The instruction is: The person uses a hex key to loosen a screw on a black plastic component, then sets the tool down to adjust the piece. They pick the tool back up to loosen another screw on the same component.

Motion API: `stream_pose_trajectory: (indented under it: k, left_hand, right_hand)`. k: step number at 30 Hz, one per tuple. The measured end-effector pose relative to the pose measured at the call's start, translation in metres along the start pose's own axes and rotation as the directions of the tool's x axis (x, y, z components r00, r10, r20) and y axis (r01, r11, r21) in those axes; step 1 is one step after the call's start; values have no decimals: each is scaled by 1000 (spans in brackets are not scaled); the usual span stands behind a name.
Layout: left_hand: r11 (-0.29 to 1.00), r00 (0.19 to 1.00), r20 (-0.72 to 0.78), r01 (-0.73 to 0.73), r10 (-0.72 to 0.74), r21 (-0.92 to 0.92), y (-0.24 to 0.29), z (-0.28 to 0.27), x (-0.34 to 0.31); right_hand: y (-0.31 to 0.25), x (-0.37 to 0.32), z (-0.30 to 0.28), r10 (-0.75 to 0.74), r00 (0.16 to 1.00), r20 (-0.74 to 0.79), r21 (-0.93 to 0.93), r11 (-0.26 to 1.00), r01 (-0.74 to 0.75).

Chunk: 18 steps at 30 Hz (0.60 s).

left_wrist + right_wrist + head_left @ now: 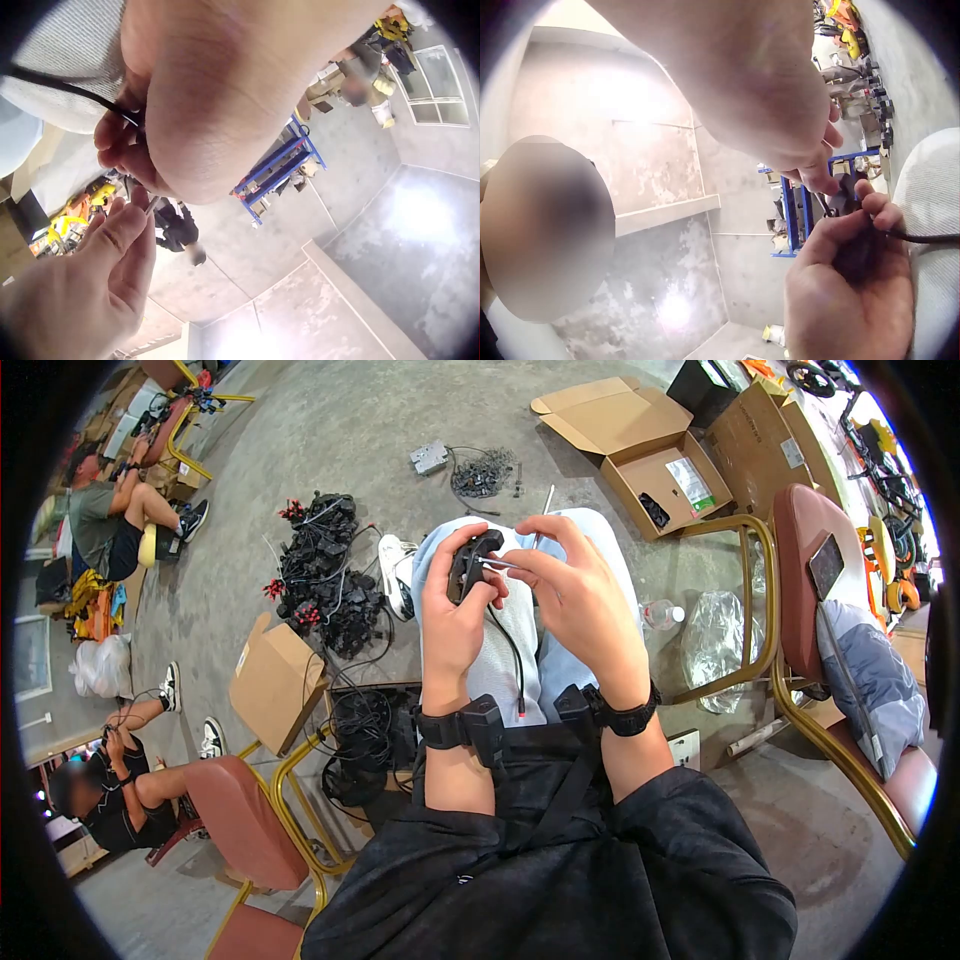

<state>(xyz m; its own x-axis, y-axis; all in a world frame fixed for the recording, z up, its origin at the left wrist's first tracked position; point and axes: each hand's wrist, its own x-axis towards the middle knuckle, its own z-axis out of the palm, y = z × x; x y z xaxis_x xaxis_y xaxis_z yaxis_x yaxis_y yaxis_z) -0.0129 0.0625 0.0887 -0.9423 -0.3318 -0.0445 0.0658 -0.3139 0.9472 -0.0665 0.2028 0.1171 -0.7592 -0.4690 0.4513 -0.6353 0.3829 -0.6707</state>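
Over the lap, my left hand (455,625) grips a small black device (465,575), its thumb and fingers curled round the body. A thin black cable (513,645) hangs from the device toward the waist. My right hand (590,610) pinches a slim metal tool (500,564), whose tip meets the device's side. Another slim metal shaft (548,502) sticks up past the right fingers. In the right wrist view the device (857,259) is a dark shape inside the left palm. The left wrist view has the cable (67,88) running over the trousers, while the palm hides most of the device.
Left of the legs lies a pile of black cabled parts (330,580) with red connectors. Ahead are a grey metal box (430,457) and loose wire (482,473). An open cardboard box (622,478), a bottle (660,615) and a chair (805,570) stand right. Two people sit left.
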Motion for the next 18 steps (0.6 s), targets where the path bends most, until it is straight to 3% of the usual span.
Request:
stream_pose_trajectory:
  k: [12,15,17,18]
  left_hand:
    - [1000,1000,10,5,-5,8,0,0,-1]
    - [1000,1000,28,-8,7,27,-1,0,-1]
    - [1000,1000,22,6,-6,24,0,1,-1]
    - [1000,1000,21,6,-7,25,0,1,-1]
  right_hand:
    - [3,-1,1,4,1000,6,-13,1000,-4]
    - [3,-1,2,65,998,-6,100,993,-64]
    - [2,-1,-1,221,965,140,148,959,-241]
    - [0,-1,-3,221,965,141,148,959,-241]
